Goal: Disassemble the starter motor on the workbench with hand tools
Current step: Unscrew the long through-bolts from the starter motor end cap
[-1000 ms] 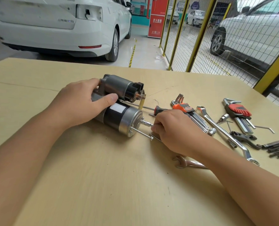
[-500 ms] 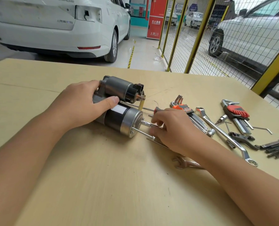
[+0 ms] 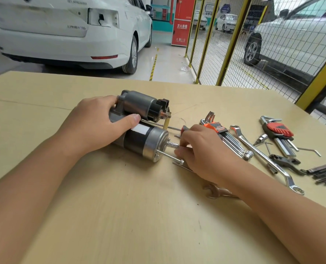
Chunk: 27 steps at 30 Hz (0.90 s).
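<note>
We are early in the strip-down, as far as we can judge. The starter motor (image 3: 139, 128) lies on its side near the middle of the workbench (image 3: 101, 216), towards the far edge, and it looks whole: the small upper cylinder sits on the larger body, and the silver end cap is in place. One long bolt (image 3: 167, 155) stands partly out of the end cap, its head lying on the bench — that one looks loosened. A second fastener just above it carries a small socket (image 3: 172, 144), so we take that to be the step in hand. Pulling both bolts, lifting the cap and separating the body all seem left to do.

Our left hand (image 3: 93, 126) grips the motor body, thumb curled over the top, pinning it down. Our right hand (image 3: 200, 151) has its fingers closed on the driver behind the socket, pinching it at the tips.

The tools lie towards the right edge: an orange key set (image 3: 218, 128), a long ring spanner (image 3: 261, 155), a red key set (image 3: 279, 130), a loose socket (image 3: 248, 155) and a screwdriver (image 3: 177, 129) behind the hand.

Much is hidden. The right hand covers the driver's handle, so we cannot name the tool. An open-ended spanner (image 3: 214, 190) shows only its jaw beside the right wrist. The dark keys at the right edge are blurred and cut off.
</note>
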Tool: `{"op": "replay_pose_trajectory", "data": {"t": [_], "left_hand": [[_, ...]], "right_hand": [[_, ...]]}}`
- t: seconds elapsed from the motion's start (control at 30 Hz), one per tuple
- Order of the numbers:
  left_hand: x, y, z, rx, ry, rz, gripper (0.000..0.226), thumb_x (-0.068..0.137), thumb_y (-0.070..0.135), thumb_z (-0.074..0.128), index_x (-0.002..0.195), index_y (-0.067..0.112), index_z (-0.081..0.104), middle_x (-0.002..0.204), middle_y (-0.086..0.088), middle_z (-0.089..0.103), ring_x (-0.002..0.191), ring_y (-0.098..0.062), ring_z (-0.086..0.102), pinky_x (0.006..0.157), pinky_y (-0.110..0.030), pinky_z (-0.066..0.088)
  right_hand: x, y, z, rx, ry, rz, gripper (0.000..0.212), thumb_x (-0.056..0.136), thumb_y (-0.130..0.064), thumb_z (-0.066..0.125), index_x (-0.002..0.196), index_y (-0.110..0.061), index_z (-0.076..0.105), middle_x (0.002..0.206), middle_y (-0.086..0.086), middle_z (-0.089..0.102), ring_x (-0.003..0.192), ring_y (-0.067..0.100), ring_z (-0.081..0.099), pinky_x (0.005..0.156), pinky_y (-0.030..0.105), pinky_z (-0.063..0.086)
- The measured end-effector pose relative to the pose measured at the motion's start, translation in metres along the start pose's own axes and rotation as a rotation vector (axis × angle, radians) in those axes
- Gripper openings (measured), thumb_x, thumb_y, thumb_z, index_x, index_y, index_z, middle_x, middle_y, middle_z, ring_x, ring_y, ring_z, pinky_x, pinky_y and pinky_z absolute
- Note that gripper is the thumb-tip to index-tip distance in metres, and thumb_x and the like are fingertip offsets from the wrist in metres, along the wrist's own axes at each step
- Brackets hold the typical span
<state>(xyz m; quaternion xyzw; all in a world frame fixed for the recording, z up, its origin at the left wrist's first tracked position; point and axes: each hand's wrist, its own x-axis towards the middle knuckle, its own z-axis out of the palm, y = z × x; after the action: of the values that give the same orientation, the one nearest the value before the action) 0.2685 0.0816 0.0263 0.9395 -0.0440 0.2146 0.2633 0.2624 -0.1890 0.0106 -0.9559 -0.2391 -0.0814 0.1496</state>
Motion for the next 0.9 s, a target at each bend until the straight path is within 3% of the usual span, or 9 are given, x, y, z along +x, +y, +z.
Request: {"op": "replay_pose_trajectory", "data": {"t": [0.13,0.27,0.37,0.43,0.5,0.57,0.63,0.77,0.9], "left_hand": [[-0.001,0.001,0.001,0.004,0.009,-0.003,0.053,0.071,0.084,0.05,0.089,0.037,0.064,0.08,0.014,0.063,0.078,-0.006,0.058,0.062,-0.032,0.044],[-0.003,0.004,0.001,-0.004,0.009,-0.011,0.046,0.071,0.083,0.052,0.082,0.04,0.06,0.077,0.014,0.063,0.076,-0.006,0.058,0.06,-0.031,0.041],[-0.003,0.004,0.0,0.009,-0.008,-0.015,0.052,0.07,0.086,0.049,0.09,0.039,0.061,0.083,0.012,0.064,0.08,-0.012,0.06,0.063,-0.033,0.045],[-0.003,0.004,-0.002,0.056,-0.046,-0.033,0.067,0.069,0.09,0.045,0.114,0.042,0.058,0.103,0.009,0.066,0.096,-0.022,0.061,0.074,-0.039,0.05],[-0.003,0.007,-0.003,0.149,-0.053,-0.043,0.085,0.069,0.092,0.042,0.143,0.05,0.035,0.131,0.005,0.06,0.117,-0.031,0.054,0.085,-0.047,0.049],[-0.005,0.014,-0.003,0.265,-0.004,0.057,0.094,0.071,0.094,0.038,0.154,0.053,0.016,0.153,0.008,0.046,0.138,-0.034,0.04,0.097,-0.057,0.042],[-0.005,0.021,-0.004,0.342,-0.023,0.23,0.095,0.076,0.094,0.032,0.158,0.052,0.011,0.166,0.014,0.029,0.154,-0.025,0.022,0.111,-0.066,0.031],[0.002,0.021,-0.013,0.176,-0.246,0.327,0.102,0.066,0.09,0.054,0.155,0.051,0.024,0.16,0.026,0.028,0.143,-0.013,0.03,0.108,-0.053,0.044],[0.005,0.022,-0.02,0.123,-0.224,0.347,0.123,0.04,0.083,0.073,0.15,0.04,0.04,0.142,0.023,0.038,0.124,-0.014,0.033,0.103,-0.041,0.04]], "right_hand": [[0.0,0.0,-0.002,-0.053,-0.081,-0.015,0.03,0.101,-0.026,0.05,0.086,-0.008,0.068,0.096,0.005,0.055,0.089,0.028,0.057,0.08,0.044,0.049],[0.001,0.0,-0.005,-0.091,-0.024,-0.001,0.016,0.093,-0.03,0.063,0.087,-0.015,0.061,0.095,-0.003,0.056,0.09,0.026,0.058,0.077,0.043,0.051],[0.001,0.0,-0.005,-0.042,-0.026,0.027,0.018,0.091,-0.032,0.068,0.086,-0.02,0.055,0.093,-0.004,0.053,0.089,0.022,0.054,0.077,0.04,0.049],[0.001,0.002,-0.005,-0.008,-0.04,0.02,0.017,0.094,-0.035,0.062,0.087,-0.019,0.061,0.094,-0.003,0.052,0.088,0.02,0.052,0.077,0.039,0.047],[0.001,0.004,-0.003,-0.022,-0.077,0.002,0.025,0.099,-0.032,0.053,0.086,-0.015,0.066,0.094,0.0,0.053,0.089,0.021,0.054,0.081,0.041,0.047],[0.002,0.005,-0.003,-0.032,-0.091,0.0,0.027,0.1,-0.025,0.05,0.085,-0.011,0.067,0.093,0.001,0.054,0.09,0.024,0.057,0.082,0.043,0.048],[0.003,0.006,-0.004,-0.029,-0.077,-0.012,0.022,0.098,-0.023,0.054,0.087,-0.011,0.07,0.092,-0.002,0.055,0.09,0.023,0.058,0.081,0.044,0.05],[0.001,0.004,-0.006,-0.027,-0.014,-0.019,0.013,0.092,-0.027,0.064,0.086,-0.019,0.056,0.089,-0.006,0.054,0.087,0.024,0.056,0.074,0.044,0.05],[0.0,0.001,-0.008,0.039,0.012,-0.032,0.02,0.091,-0.027,0.067,0.088,-0.021,0.048,0.084,-0.007,0.05,0.082,0.022,0.051,0.072,0.042,0.048]]}}
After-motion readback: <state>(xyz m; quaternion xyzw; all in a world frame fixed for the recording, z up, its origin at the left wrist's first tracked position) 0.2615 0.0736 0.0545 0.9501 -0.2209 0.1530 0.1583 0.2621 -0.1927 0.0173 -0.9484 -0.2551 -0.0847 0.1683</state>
